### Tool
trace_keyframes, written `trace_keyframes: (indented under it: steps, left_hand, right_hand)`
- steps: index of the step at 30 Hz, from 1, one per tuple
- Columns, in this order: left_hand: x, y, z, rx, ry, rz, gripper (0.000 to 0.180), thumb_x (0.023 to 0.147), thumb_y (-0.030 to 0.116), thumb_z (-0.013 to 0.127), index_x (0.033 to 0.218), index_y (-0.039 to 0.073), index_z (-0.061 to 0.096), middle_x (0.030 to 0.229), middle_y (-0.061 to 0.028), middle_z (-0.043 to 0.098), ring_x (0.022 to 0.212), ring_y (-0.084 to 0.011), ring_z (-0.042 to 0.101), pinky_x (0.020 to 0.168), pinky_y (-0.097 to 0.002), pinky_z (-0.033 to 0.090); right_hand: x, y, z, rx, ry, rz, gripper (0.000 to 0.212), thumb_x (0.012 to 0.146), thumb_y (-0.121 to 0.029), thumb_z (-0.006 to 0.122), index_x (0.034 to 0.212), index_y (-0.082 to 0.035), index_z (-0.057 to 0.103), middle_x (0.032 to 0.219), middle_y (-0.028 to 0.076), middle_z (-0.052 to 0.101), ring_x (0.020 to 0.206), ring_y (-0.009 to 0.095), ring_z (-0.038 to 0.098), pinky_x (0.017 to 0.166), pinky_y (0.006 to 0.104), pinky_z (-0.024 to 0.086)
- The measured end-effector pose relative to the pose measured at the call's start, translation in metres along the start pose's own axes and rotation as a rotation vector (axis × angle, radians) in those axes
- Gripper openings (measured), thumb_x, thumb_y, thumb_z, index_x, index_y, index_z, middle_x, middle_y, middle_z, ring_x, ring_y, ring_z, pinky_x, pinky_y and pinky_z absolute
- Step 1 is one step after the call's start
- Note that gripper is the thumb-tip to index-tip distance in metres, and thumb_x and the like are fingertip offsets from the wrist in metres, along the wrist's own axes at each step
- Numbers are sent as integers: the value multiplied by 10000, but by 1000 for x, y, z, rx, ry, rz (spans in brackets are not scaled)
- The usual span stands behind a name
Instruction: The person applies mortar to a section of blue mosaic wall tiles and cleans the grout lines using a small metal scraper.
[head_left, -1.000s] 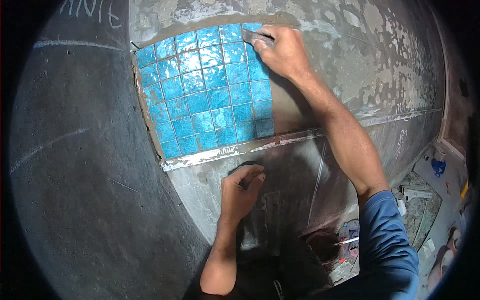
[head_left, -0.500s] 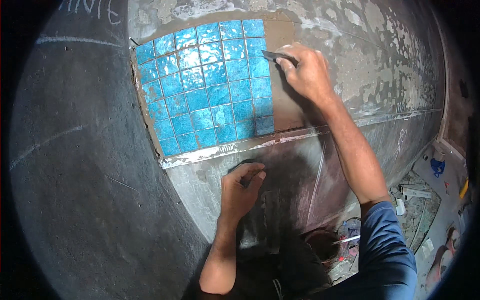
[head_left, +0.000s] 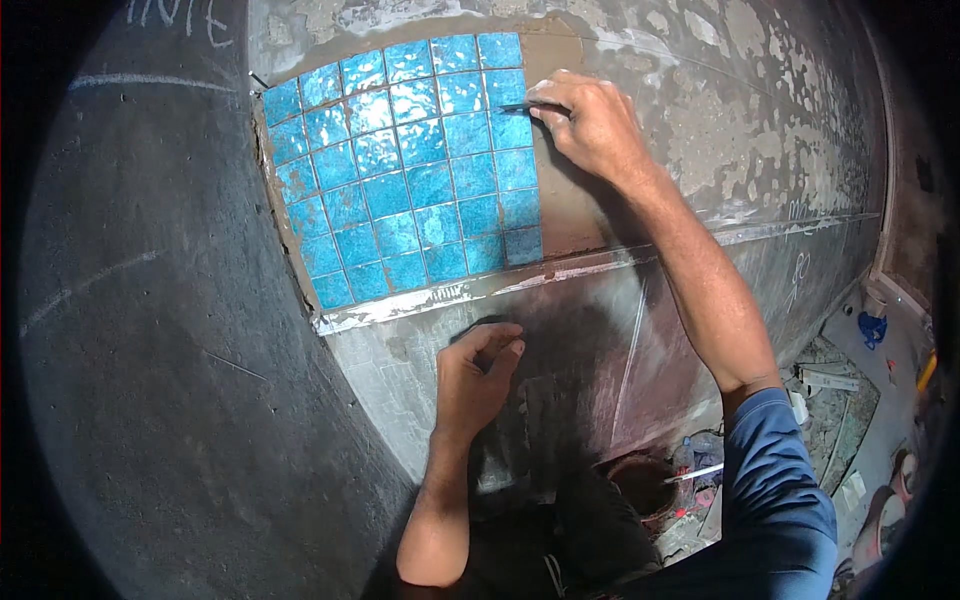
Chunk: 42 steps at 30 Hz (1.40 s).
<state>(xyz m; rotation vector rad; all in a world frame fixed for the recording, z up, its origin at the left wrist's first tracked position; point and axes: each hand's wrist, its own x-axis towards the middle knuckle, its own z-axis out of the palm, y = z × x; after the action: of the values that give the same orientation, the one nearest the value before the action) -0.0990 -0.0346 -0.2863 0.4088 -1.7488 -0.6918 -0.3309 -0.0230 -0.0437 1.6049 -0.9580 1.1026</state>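
Observation:
My right hand (head_left: 588, 122) is closed around a small flat dark blade (head_left: 516, 107). The blade's tip lies over the right-hand column of a sheet of glossy blue square tiles (head_left: 381, 190) on the wall, near its upper part. Most of the blade's handle end is hidden in my fingers. Brown mortar (head_left: 572, 205) coats the wall just right of the tiles, beneath my right hand. Below the tiles, my left hand (head_left: 474, 378) hangs loosely curled, with a small gap between thumb and forefinger. I see nothing in it.
A pale ledge strip (head_left: 420, 300) runs along the tiles' lower edge. The dark side wall (head_left: 160, 330) stands at the left. Lower right are a round bucket (head_left: 645, 488) with dark contents, scattered debris (head_left: 835, 400) and a blue crumpled item (head_left: 872, 330).
My right hand has shifted slightly left, carrying the blade's tip further over the right tile column. The blade lies flatter. My left hand keeps its curled pose. The whole view has shifted a little.

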Motion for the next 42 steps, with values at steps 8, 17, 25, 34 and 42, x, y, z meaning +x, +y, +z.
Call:
trace_keyframes:
  steps: [8,17,25,34,42]
  left_hand:
    - [2,-3,-2,63,-8,15,196,924,56,784,1116,14,785,888,-98,782,732,-126,674,711,-296,542]
    - [1,5,-3,71,4,15,193,927,55,784,1115,9,783,967,-112,801,823,-150,740,763,-304,565]
    - [1,10,-4,86,-13,5,192,929,56,786,1116,13,783,977,-115,804,873,-169,767,786,-310,576]
    - [1,5,-4,57,3,15,193,926,62,788,1115,21,785,966,-107,803,786,-160,731,748,-306,566]
    - [1,1,-5,36,-9,-28,185,931,64,786,1109,15,783,896,-111,793,775,-149,729,722,-311,560]
  right_hand:
    - [0,6,4,23,27,-22,178,915,-121,743,1077,-123,818,982,122,753,930,383,729,841,501,576]
    - [2,2,10,3,69,-7,154,890,-61,784,1040,-34,808,978,166,769,908,382,747,797,445,584]
    - [8,-7,-4,96,42,28,153,893,-64,782,1040,-29,805,988,159,773,919,376,749,817,443,580]
    - [9,-16,10,130,57,-7,154,903,-120,775,1049,-89,815,973,140,761,927,376,737,838,474,580]
    - [15,-21,23,90,48,-64,154,906,-115,781,1051,-75,812,987,134,770,897,378,742,810,461,581]
